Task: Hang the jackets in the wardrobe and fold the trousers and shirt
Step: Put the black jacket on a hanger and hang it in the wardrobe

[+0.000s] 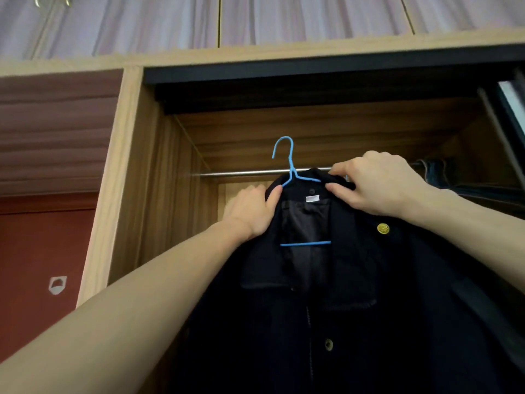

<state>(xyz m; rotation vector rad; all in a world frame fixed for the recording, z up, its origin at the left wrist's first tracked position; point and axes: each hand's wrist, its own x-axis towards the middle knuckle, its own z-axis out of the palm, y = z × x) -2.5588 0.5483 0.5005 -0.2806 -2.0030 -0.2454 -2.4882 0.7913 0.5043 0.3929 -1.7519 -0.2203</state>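
Holding a dark jacket (341, 308) up on a blue hanger (289, 172) in front of the open wardrobe (133, 180), I note the following.

Position: the jacket is raised at the mouth of the wardrobe, its collar at about the level of the metal rail (241, 174). The hanger's hook stands above the rail and appears free of it; I judge it not yet hung. Other dark garments (437, 172) hang at the rail's right end.

Grip: my left hand (252, 211) is closed on the left shoulder of the jacket, thumb pressed on the front of the cloth, fingers behind and out of sight. My right hand (380, 186) pinches the collar beside the hanger's neck, thumb below and fingers curled over the top. Whether either hand also clamps the hanger wire through the cloth cannot be determined.

Handling: the cloth looks thick and woollen, with a smooth lining (306, 220) inside the neck and a gold button (383, 228) on the lapel. I judge it fairly heavy and entirely limp; the body falls straight from the shoulders. The hanger is thin wire and may flex or tip under the load. The lining could let the jacket slide off one arm if tilted.

Recommended hold: support the weight at both shoulders over the hanger's arms, keeping the hanger level, and steer the hook from near its neck.
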